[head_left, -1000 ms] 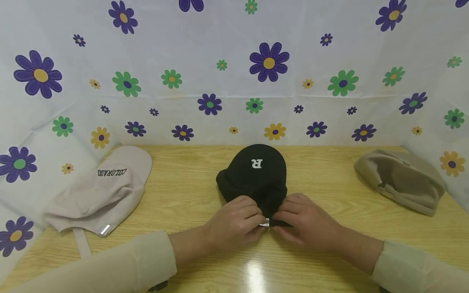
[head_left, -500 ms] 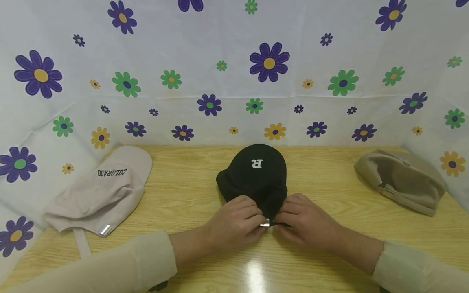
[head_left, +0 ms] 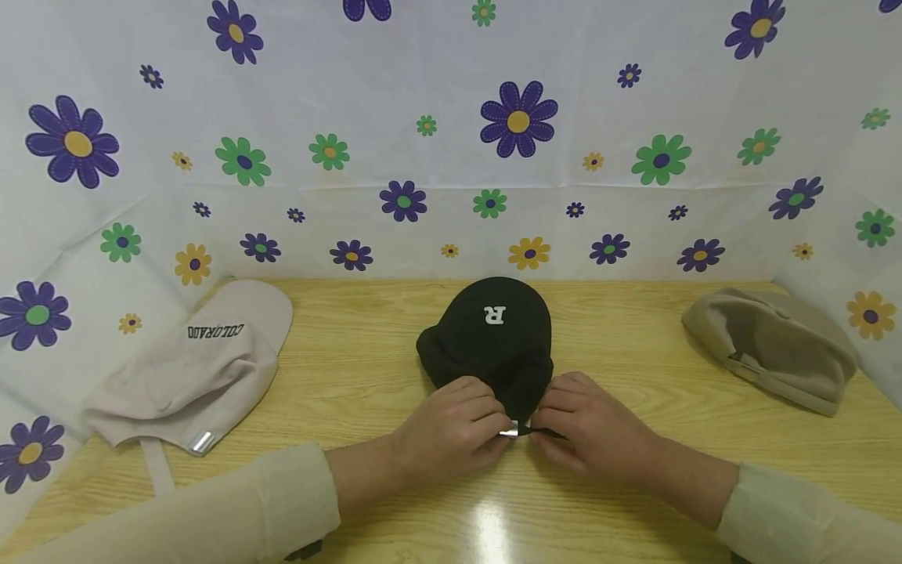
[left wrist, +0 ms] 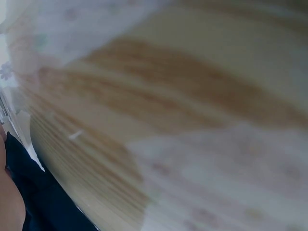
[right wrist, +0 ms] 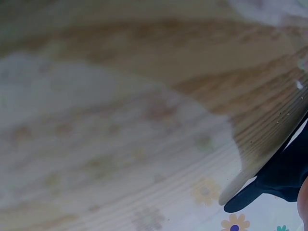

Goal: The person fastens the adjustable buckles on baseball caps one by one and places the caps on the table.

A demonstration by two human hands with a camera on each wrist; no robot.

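In the head view, a black baseball cap with a white letter R lies at the middle of the table, brim toward the back wall. Its rear edge faces me, between my hands. My left hand grips that edge beside a silver buckle. From the buckle a thin black strap runs to the right, and my right hand pinches it between thumb and fingers. Both wrist views show mostly blurred tabletop; a bit of black cap appears at the left wrist view's lower left, and black fabric at the right wrist view's right edge.
A pale cap lettered COLORADO lies at left, its loose strap hanging toward me. At right rests a tan cap. Flower-printed cloth walls in the wooden table at the back and sides.
My right fingers have shifted slightly right, away from the buckle, and the strap between them now looks thinner and turned edge-on. The left hand and the cap stay almost still.
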